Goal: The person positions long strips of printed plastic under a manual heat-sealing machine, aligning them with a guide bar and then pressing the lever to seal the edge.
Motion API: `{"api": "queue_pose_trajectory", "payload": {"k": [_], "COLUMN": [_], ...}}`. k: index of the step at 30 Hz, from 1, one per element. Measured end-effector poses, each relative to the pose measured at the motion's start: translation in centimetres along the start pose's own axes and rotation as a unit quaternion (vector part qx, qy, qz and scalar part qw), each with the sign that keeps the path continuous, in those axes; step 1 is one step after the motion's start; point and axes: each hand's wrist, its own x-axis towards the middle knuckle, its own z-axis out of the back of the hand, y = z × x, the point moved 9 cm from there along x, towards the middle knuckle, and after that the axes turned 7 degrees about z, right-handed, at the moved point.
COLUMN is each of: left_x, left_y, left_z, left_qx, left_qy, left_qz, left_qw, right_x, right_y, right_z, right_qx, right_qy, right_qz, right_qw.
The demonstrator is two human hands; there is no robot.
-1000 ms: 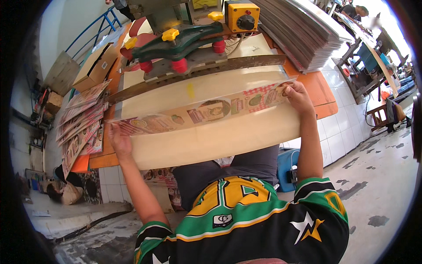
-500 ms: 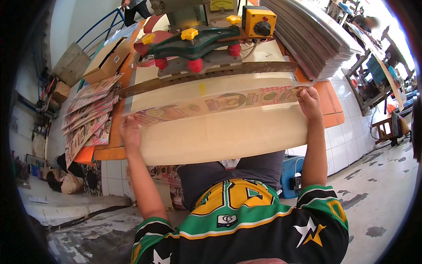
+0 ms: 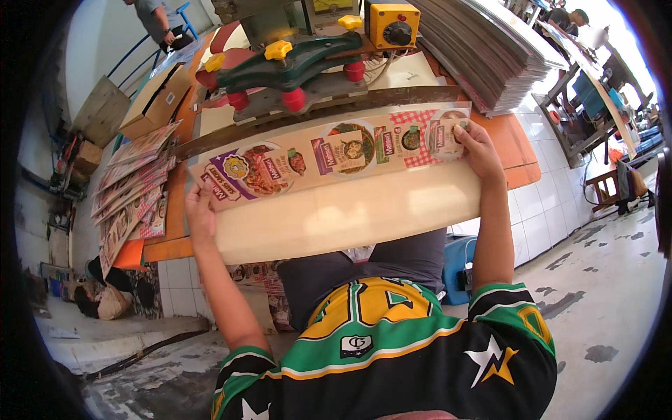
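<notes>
A long printed strip (image 3: 308, 164) with food pictures and a red checked pattern is stretched between my hands. It looks like thin plastic or clear-covered print. My left hand (image 3: 201, 215) pinches its left end, and my right hand (image 3: 480, 152) grips its right end with the thumb on top. Beneath the strip lies a pale cream sheet (image 3: 350, 217) that curves over the table's front edge. Just beyond the strip runs the brown metal bar (image 3: 280, 122) of a press, whose dark green clamp (image 3: 290, 66) carries yellow knobs and red cylinders.
Several printed pieces (image 3: 136, 189) lie in an uneven pile on the left of the orange table (image 3: 520, 157), near an open cardboard box (image 3: 155, 103). A tall stack of sheets (image 3: 476, 52) stands back right, beside a yellow control box (image 3: 393, 26). Another person (image 3: 159, 21) stands back left.
The strip has tilted so its printed face shows plainly, and its far edge has come away from the bar. Both hands keep their hold. The person back left shows more.
</notes>
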Motion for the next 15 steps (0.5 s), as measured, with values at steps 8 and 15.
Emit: {"api": "queue_pose_trajectory", "payload": {"k": [8, 15], "left_x": [-0.2, -0.8], "left_y": [0.6, -0.2], "left_z": [1.5, -0.7], "left_qx": [-0.024, -0.065], "left_qy": [0.030, 0.091], "left_qz": [0.018, 0.004], "left_qw": [0.999, 0.994], "right_x": [0.0, 0.2], "right_y": [0.8, 0.7], "right_z": [-0.5, 1.2], "right_qx": [0.028, 0.076], "right_qy": [0.013, 0.004], "right_qz": [0.010, 0.037], "right_qw": [0.999, 0.996]}}
